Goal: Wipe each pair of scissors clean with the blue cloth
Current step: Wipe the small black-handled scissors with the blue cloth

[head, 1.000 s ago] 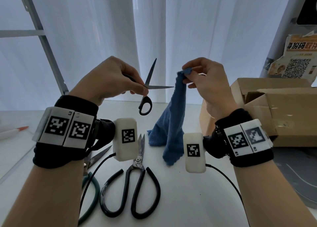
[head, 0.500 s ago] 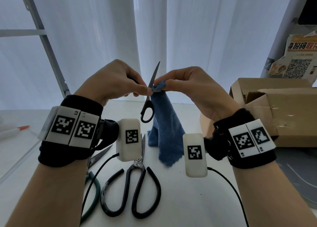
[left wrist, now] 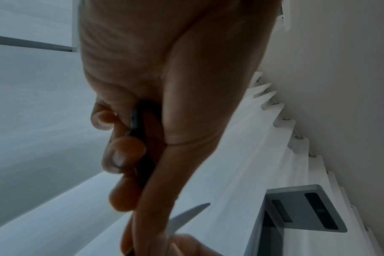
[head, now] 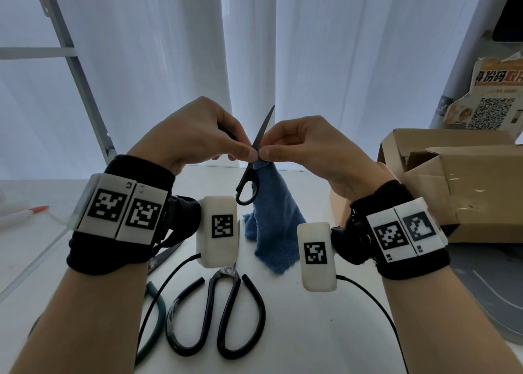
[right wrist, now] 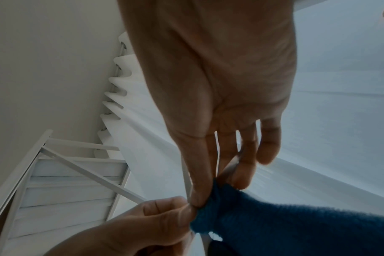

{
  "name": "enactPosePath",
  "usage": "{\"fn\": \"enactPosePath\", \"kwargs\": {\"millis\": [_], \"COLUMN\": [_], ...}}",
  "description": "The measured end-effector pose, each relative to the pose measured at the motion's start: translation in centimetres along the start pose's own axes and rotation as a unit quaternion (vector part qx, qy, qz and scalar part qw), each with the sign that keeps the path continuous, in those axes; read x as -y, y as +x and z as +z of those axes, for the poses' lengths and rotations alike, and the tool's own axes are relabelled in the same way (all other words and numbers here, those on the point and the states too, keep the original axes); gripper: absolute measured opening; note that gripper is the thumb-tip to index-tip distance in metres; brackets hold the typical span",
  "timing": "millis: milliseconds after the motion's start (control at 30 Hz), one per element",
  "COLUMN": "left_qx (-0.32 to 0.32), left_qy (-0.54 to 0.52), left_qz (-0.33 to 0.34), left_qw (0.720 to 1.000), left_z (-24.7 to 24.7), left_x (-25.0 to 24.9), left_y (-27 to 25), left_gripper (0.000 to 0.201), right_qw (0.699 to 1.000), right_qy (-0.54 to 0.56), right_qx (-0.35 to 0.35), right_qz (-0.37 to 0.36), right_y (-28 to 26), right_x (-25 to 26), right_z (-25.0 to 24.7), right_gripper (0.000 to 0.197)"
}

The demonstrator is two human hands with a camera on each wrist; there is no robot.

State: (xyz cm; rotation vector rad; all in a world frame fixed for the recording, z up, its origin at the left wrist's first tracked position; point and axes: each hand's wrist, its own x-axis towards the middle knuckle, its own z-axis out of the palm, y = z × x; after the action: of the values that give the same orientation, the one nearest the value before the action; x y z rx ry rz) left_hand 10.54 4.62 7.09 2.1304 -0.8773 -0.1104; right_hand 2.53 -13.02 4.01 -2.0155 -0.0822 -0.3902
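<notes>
My left hand [head: 198, 136] holds a small pair of black-handled scissors [head: 256, 158] up in the air, one handle loop gripped in its curled fingers [left wrist: 125, 152], one blade [left wrist: 186, 216] pointing up. My right hand [head: 305, 144] pinches the blue cloth [head: 271, 215] around the lower part of the blades, thumb and fingertips [right wrist: 197, 194] squeezing the cloth [right wrist: 274, 230]. The rest of the cloth hangs down to the white table [head: 325, 331]. Large black-handled scissors [head: 223, 311] lie shut on the table below my hands. Green-handled scissors [head: 157, 303] lie to their left, mostly hidden by my left wrist.
An open cardboard box [head: 452, 187] stands at the right. A pen with an orange tip [head: 25, 214] lies at the far left. White curtains [head: 254, 48] hang behind the table. Cables [head: 376, 303] from the wrist cameras trail over the table.
My right hand brought the cloth leftward to the scissors and now pinches it around the blades. The open blades have come together, and both hands have drawn close.
</notes>
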Motion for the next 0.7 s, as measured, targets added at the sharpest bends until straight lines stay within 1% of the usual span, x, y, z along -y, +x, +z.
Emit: {"fn": "enactPosePath", "kwargs": {"millis": [67,167,333,467,533,633,700], "left_qx": [-0.002,-0.007,0.000,-0.002,-0.003,-0.006,-0.007], "left_qy": [-0.001,-0.003,0.003,0.016,0.015,0.009,0.013], "left_qz": [0.003,0.009,0.012,0.019,0.024,0.028,0.029], "left_qw": [1.000,1.000,1.000,1.000,1.000,1.000,0.999], "left_z": [-0.01,-0.22,-0.12,0.44,0.45,0.16,0.04], "left_x": [-0.06,-0.09,-0.11,-0.22,-0.20,-0.04,0.13], "left_y": [-0.06,-0.17,-0.23,-0.12,-0.08,-0.03,0.02], "left_gripper": [0.011,0.012,0.013,0.014,0.014,0.013,0.013], "right_qw": [0.999,0.997,0.997,0.995,0.996,0.996,0.996], "right_qy": [-0.036,-0.072,-0.054,-0.076,-0.061,-0.031,-0.030], "right_qx": [-0.007,-0.023,0.011,-0.001,-0.004,-0.001,0.011], "right_qz": [0.016,0.026,0.048,0.065,0.067,0.078,0.088], "right_y": [-0.03,0.20,0.20,0.23,0.18,0.21,0.26], "right_x": [0.11,0.04,0.34,0.30,0.19,0.04,0.12], "right_z": [0.21,0.48,0.40,0.25,0.23,0.10,0.06], "right_gripper": [0.006,0.014,0.010,0.010,0.010,0.016,0.011]}}
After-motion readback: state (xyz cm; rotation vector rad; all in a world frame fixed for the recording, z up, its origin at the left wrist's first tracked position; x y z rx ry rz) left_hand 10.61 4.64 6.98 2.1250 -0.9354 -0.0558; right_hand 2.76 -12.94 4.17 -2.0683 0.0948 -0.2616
